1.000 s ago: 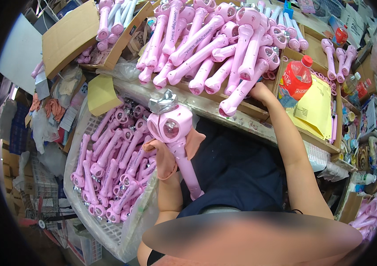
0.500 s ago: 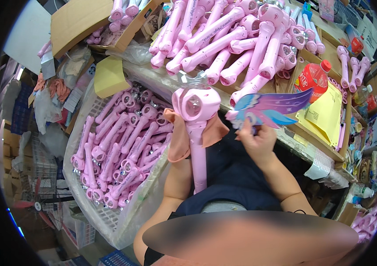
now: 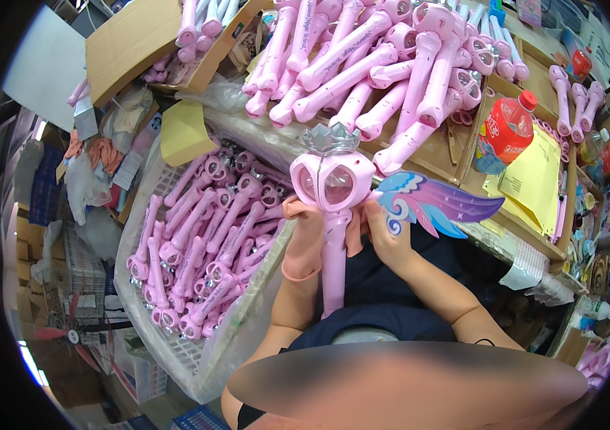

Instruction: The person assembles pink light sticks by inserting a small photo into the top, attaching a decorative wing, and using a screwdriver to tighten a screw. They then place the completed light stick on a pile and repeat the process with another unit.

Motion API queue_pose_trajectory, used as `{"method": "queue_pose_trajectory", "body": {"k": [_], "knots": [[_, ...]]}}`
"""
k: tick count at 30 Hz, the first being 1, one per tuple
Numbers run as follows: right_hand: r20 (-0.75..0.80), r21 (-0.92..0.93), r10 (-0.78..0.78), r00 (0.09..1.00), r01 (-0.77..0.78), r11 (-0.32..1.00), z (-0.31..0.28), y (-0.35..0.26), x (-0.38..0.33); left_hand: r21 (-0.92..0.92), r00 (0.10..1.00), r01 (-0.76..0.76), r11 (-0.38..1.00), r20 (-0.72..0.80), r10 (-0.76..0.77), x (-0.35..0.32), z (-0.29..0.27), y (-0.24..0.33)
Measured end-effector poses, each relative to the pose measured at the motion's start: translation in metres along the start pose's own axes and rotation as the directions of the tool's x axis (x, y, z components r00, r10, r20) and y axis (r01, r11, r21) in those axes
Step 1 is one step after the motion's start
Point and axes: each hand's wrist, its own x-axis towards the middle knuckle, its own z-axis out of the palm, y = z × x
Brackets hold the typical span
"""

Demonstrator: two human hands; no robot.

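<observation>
A pink toy wand [image 3: 334,261] stands upright before me, with a heart-shaped windowed head and a silver crown [image 3: 331,140] on top. My left hand [image 3: 304,236], in a peach-coloured glove or cloth, is wrapped round it just below the head. My right hand [image 3: 391,238] pinches a purple, pink and blue wing [image 3: 437,204] by its inner end. That end meets the right side of the wand's head; my fingers hide whether it is seated there. The wing points out to the right.
On my left, a plastic-lined white basket [image 3: 208,351] holds many crowned pink wands. More pink wands [image 3: 362,64] are heaped on the bench ahead. A red-labelled bottle [image 3: 506,132] and yellow sheets [image 3: 536,179] stand to the right, beside a cardboard tray [image 3: 545,247].
The wing has come left and down, up against the wand's head. The wand has turned, so its heart-shaped window and crown now show more fully.
</observation>
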Motion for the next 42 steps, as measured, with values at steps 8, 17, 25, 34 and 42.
{"method": "queue_pose_trajectory", "body": {"k": [8,17,25,34,42], "knots": [[0.151,0.166,0.252,0.956,-0.276,0.947,-0.015,-0.017,0.003,-0.041,0.999,-0.009,0.999,-0.051,0.007,0.000,0.015,0.002],[0.252,0.024,0.108,0.962,-0.118,0.993,-0.022,-0.025,0.019,0.014,0.993,0.121,0.993,0.009,-0.121,-0.006,0.017,0.005],[0.315,0.026,0.413,0.855,-0.442,0.896,-0.037,-0.055,0.012,-0.029,0.986,0.130,0.991,-0.102,-0.132,0.004,0.008,-0.002],[0.079,0.101,0.178,0.981,-0.186,0.977,-0.012,-0.014,0.002,0.120,0.997,0.067,0.990,0.024,-0.070,0.015,0.009,-0.009],[0.163,0.024,0.244,0.956,-0.251,0.968,-0.017,-0.006,0.011,0.025,0.979,0.143,0.989,-0.147,-0.138,0.013,0.006,-0.009]]}}
